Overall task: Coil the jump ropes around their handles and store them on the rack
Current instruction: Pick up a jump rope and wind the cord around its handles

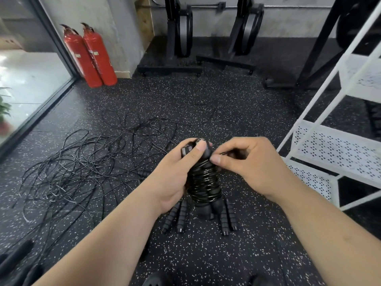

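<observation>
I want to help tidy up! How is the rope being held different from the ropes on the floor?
The coiled rope is wound tight round its handles; the loose ropes sprawl in a tangle. The coiled rope is held up; the loose ropes lie on the floor. Both are thin and black.

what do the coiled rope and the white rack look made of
The coiled rope: likely glossy plastic-coated cord, given bright highlights along its turns. The white rack: seemingly painted sheet metal, matte, with punched hole patterns in the shelves.
</observation>
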Demonstrator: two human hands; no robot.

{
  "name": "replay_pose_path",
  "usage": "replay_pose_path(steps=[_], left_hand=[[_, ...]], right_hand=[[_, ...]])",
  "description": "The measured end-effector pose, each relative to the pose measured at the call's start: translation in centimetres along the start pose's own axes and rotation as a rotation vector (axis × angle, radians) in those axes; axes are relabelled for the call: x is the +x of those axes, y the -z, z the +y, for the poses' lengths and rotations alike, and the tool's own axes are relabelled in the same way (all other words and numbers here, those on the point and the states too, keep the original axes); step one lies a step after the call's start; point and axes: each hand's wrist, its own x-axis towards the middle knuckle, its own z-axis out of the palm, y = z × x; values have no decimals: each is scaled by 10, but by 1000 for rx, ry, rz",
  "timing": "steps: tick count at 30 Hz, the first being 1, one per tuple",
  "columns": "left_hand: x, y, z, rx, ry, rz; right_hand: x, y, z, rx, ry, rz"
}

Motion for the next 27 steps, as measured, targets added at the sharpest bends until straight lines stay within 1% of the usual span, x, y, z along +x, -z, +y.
replay_pose_path(steps=[3, 6, 8, 12, 14, 16, 20, 24, 25, 27], left_hand=[[-3, 0, 5, -121, -1, -18], [-10, -3, 7, -191, 3, -23], [-12, -7, 7, -254, 17, 31], [-13, -19, 4, -381, 55, 187], [-13, -25, 3, -403, 73, 241], [-13, -29, 4, -396, 94, 270], [-15, -31, 9, -356, 159, 276], [-14, -32, 9, -335, 130, 391], [-14, -34, 8, -358, 145, 397], [-17, -42, 7, -477, 227, 363]], right_hand=[[0, -7, 0, 136, 66, 63], [-3, -13, -1, 321, 77, 63], [-6, -22, -5, 444, 69, 78], [-9, -44, -10, 526, 24, 246], [-9, -51, -11, 508, -3, 341], [-9, -55, -14, 447, 3, 396], [-11, -60, -21, 294, 69, 439], [-16, -62, -23, 108, 112, 474], [-17, -64, -24, 82, 134, 467], [-20, -72, -24, 74, 179, 443]])
